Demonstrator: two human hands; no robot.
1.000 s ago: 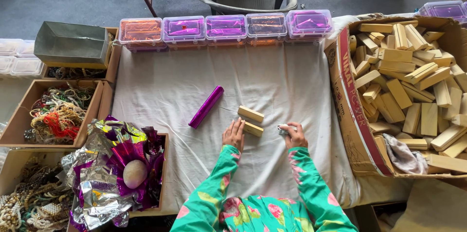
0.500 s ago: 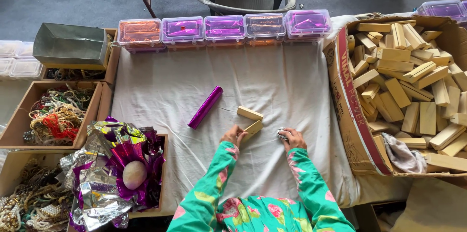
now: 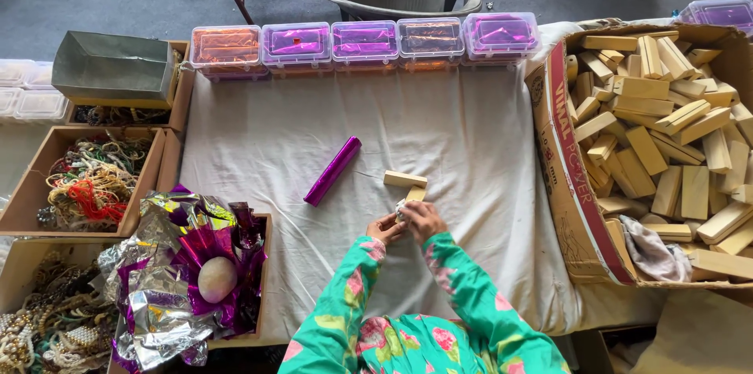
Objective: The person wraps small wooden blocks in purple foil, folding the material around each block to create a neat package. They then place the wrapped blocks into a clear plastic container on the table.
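Pale wooden block (image 3: 415,194) held upright at cloth centre, both hands pinching it: left hand (image 3: 386,228) at 7 o'clock, right hand (image 3: 423,219) curled round it with white wad. Probably light, stiff, grip long faces. Second wooden block (image 3: 405,179) at 12, purple foil roll (image 3: 332,171) at 10.

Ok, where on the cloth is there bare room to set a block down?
White cloth is bare between the lidded boxes and purple roll, and right of the loose block toward the cardboard box. Crowded around both hands.
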